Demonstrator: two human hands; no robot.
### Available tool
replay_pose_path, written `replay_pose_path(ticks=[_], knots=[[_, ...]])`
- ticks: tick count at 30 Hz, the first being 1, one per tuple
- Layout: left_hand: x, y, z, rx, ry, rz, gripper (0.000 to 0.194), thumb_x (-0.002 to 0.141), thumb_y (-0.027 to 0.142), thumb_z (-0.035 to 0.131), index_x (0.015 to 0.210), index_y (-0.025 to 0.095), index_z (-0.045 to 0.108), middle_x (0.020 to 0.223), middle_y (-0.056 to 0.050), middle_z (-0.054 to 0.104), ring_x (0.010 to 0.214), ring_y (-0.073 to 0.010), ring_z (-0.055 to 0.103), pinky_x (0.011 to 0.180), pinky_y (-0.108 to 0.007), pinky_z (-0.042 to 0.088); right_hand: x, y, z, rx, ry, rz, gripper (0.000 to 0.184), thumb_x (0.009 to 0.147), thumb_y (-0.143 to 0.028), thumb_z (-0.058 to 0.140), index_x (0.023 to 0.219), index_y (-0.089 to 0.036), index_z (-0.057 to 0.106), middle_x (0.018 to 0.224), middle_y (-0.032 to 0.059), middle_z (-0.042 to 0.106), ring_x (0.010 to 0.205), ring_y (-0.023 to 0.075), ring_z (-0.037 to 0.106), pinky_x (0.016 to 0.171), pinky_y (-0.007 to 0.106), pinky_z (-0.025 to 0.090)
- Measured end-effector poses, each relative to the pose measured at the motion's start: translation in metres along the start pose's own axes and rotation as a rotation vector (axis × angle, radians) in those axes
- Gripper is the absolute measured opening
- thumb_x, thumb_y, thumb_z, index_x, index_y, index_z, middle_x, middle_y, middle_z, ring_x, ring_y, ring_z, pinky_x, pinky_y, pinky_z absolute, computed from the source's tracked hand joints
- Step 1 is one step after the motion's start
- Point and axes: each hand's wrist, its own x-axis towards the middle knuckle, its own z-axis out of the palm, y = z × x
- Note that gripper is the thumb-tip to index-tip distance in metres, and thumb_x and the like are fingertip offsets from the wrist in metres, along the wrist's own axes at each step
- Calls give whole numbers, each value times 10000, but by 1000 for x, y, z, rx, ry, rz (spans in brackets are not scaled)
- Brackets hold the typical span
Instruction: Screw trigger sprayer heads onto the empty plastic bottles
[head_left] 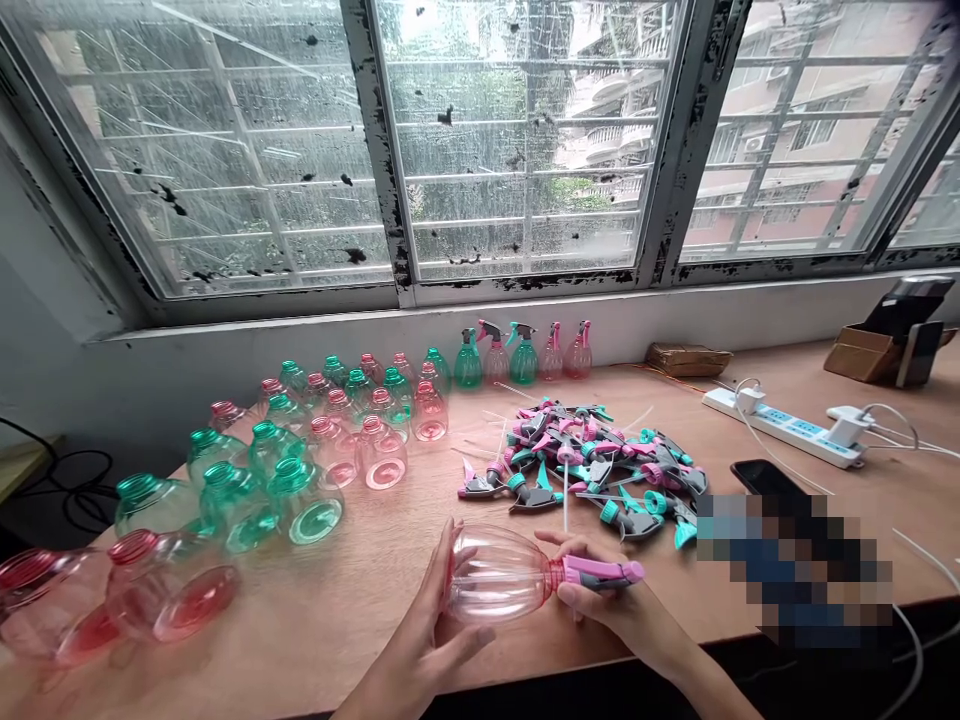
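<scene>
A clear pink spray bottle [499, 572] lies on its side between my hands, above the table's front edge. My left hand [442, 620] is wrapped round its base end. At the neck, my right hand [600, 590] grips the pink and grey spray head [604, 572], which sits against the bottle's mouth. Whether it is screwed tight I cannot tell. Just beyond my right hand lies a heap of loose pink, green and grey spray heads [577, 455] with thin white tubes.
Open pink and green bottles [304, 500] crowd the table's left side. Several bottles with spray heads [523, 355] stand by the wall. To the right are a power strip [784, 425], a black phone [772, 480], a brown packet [688, 360] and a cardboard box [862, 352].
</scene>
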Motion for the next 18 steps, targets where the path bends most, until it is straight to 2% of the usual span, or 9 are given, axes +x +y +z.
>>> replay_pose_path(ticks=[3,6,9,12,14,16,18], knots=[[1,-1,-1,-23,-23,9,967,916,453,694,1600,416,13,1718,8,124,1521,-282,280,1268,-413,173,1,1,0,41,-9,6,260,833,-454,779,903,-222,686,1215,143,693,1322,378,494,724,332,527],[1,-2,-1,-52,-25,-2,986,904,474,702,1603,404,11,1713,-7,149,1523,-295,269,1264,-430,181,1,4,0,66,-30,17,245,840,-437,776,920,-223,690,1243,149,684,1240,372,563,633,303,516],[0,-1,-1,-55,-12,-23,945,919,468,684,1614,363,53,1691,-38,230,1512,-299,296,1259,-428,199,2,8,0,57,-12,35,269,817,-447,792,897,-209,696,1335,142,643,1026,319,672,637,309,525],[-1,2,-1,-55,-18,-29,926,910,463,699,1618,324,117,1660,-63,305,1506,-300,311,1256,-421,205,1,10,2,97,10,53,303,791,-451,814,891,-196,684,1392,134,608,792,215,676,605,295,517],[0,2,-1,-66,-15,-28,926,904,454,710,1615,330,130,1660,-59,303,1516,-297,291,1256,-417,207,1,10,3,118,-3,45,285,804,-430,812,896,-196,678,1294,106,661,712,166,636,598,277,505],[1,1,-1,-74,-12,-33,928,901,449,716,1614,334,132,1648,-64,323,1513,-298,297,1256,-425,204,1,9,3,118,-11,37,270,815,-416,810,899,-199,675,1052,49,721,670,146,603,594,259,488],[2,-1,-1,-79,-12,-40,928,901,454,716,1613,335,133,1631,-73,352,1499,-301,326,1257,-438,197,1,10,2,115,-17,45,279,821,-421,808,908,-198,664,821,0,705,650,146,587,603,255,475]])
